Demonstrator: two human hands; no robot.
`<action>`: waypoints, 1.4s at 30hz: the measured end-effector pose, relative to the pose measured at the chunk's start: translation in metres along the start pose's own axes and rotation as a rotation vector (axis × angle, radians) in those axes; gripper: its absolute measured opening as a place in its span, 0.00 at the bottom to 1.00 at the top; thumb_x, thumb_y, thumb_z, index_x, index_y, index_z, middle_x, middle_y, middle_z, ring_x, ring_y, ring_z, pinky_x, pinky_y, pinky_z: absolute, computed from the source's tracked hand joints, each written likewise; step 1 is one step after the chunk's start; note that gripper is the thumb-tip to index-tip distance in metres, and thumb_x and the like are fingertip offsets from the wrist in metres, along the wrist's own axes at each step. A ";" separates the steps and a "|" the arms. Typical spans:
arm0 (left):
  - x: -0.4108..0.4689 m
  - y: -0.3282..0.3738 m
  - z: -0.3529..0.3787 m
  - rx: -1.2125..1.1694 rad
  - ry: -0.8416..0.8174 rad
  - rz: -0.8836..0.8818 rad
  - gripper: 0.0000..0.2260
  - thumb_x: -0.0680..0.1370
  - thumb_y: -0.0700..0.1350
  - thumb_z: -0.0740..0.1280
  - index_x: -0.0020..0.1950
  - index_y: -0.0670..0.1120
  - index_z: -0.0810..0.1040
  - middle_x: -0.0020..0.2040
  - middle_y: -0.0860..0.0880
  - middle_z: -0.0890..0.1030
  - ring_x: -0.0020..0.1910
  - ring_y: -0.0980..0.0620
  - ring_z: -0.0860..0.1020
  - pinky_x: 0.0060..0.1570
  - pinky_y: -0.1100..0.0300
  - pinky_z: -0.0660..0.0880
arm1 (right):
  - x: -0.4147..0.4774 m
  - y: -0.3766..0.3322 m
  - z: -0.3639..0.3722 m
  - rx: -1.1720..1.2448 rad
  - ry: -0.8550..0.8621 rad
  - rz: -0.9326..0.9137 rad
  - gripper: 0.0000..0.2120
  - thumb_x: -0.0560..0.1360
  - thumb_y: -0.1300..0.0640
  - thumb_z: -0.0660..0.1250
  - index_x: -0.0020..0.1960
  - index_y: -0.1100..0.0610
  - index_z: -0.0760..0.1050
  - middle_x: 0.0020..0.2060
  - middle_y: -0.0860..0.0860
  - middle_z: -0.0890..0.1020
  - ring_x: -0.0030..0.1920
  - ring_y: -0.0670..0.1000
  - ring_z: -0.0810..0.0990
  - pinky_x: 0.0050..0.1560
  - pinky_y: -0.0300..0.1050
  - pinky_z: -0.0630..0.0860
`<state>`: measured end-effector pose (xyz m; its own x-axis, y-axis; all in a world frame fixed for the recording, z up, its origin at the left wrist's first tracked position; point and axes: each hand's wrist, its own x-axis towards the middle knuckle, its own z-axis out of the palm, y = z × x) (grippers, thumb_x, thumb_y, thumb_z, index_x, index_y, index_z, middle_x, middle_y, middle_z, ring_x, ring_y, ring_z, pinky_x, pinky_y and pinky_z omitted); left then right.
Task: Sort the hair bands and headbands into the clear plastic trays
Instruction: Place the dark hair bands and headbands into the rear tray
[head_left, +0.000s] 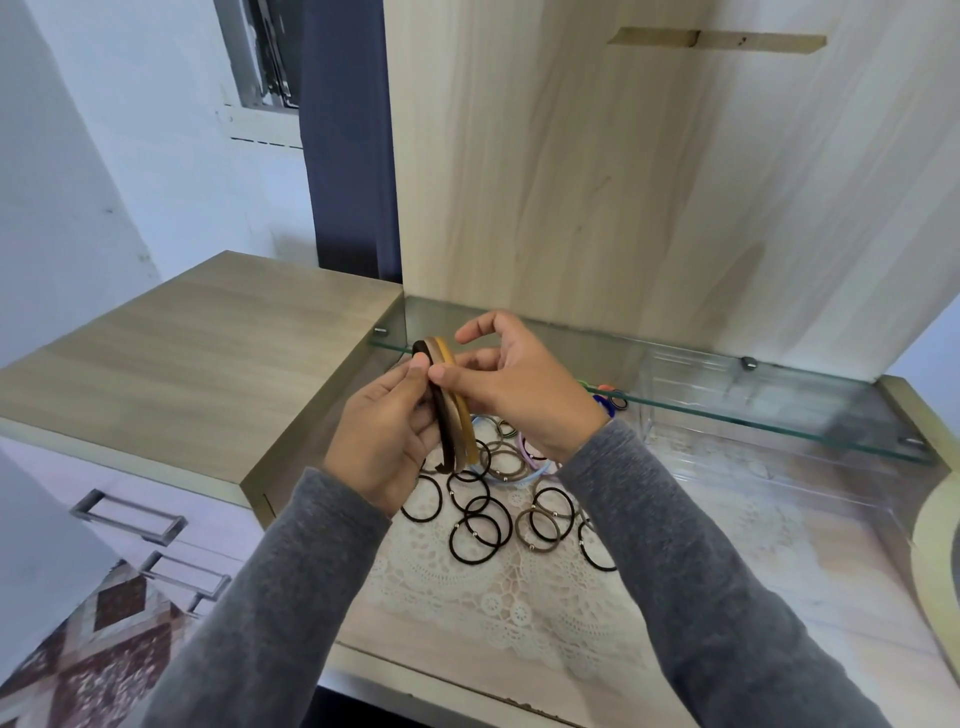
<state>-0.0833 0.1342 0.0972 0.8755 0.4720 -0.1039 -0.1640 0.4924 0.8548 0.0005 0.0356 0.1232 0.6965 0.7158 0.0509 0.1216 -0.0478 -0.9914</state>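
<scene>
Three headbands, dark brown, tan and mustard, are stacked together and held upright between both hands. My left hand grips them from the left. My right hand pinches them from the right with thumb and fingers. Below the hands, several black and brown hair bands lie loose on a white lace mat. A light blue headband and a pink band lie partly hidden behind my right wrist. A clear plastic tray stands at the right, under a glass shelf.
The glass shelf spans the recess just behind my hands. A raised wooden cabinet top sits on the left, a tall wooden panel behind. Coloured bands lie under the shelf. Drawer handles are lower left.
</scene>
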 end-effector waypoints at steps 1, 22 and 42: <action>0.000 0.000 0.001 -0.002 0.000 -0.002 0.17 0.82 0.43 0.57 0.65 0.33 0.72 0.58 0.34 0.79 0.50 0.46 0.81 0.49 0.54 0.81 | -0.001 0.000 0.000 -0.013 -0.002 -0.002 0.16 0.71 0.61 0.72 0.52 0.54 0.68 0.38 0.55 0.81 0.34 0.49 0.77 0.38 0.48 0.77; 0.045 -0.059 0.017 0.623 -0.065 0.147 0.15 0.77 0.47 0.67 0.62 0.49 0.72 0.55 0.50 0.80 0.56 0.53 0.79 0.57 0.52 0.76 | -0.034 -0.031 -0.060 0.308 0.017 0.081 0.16 0.70 0.71 0.69 0.52 0.61 0.66 0.45 0.65 0.82 0.38 0.55 0.84 0.36 0.45 0.81; 0.051 -0.132 0.121 0.964 -0.310 0.340 0.08 0.80 0.38 0.61 0.48 0.47 0.77 0.43 0.51 0.83 0.39 0.53 0.82 0.43 0.61 0.79 | -0.125 0.028 -0.208 0.329 0.257 0.071 0.06 0.68 0.68 0.66 0.42 0.61 0.71 0.38 0.58 0.83 0.38 0.52 0.83 0.42 0.44 0.81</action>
<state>0.0384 0.0045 0.0404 0.9510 0.2026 0.2335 -0.1114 -0.4800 0.8701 0.0642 -0.2000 0.1138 0.8538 0.5197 -0.0319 -0.1365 0.1642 -0.9769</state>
